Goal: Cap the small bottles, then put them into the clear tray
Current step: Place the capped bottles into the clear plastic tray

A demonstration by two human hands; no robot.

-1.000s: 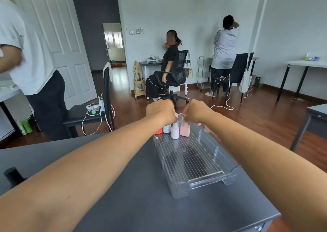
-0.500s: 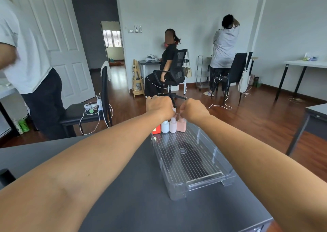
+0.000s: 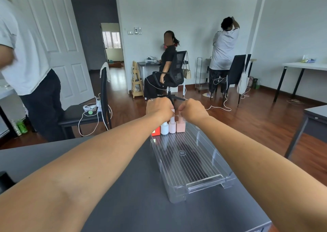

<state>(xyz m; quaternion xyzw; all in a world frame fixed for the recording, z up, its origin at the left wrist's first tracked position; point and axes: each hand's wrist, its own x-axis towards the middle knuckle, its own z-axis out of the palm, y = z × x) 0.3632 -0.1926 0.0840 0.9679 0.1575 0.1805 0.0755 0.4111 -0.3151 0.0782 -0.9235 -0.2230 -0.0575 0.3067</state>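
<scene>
Clear tray [image 3: 191, 162] on dark table [image 3: 123, 187], both hands working at the bottle row at its 12 o'clock end.
Left hand [image 3: 159, 109] and right hand [image 3: 192, 110] are fisted, close together, fingers pinched over the pale pink bottle [image 3: 172, 125]; what exactly they grip, cannot tell. White bottle [image 3: 164, 128] at its 9 o'clock, square peach bottle [image 3: 180, 126] at 3 o'clock, red box [image 3: 156, 131] farthest left. All upright, just beyond the tray's far end, tray holds nothing.
</scene>
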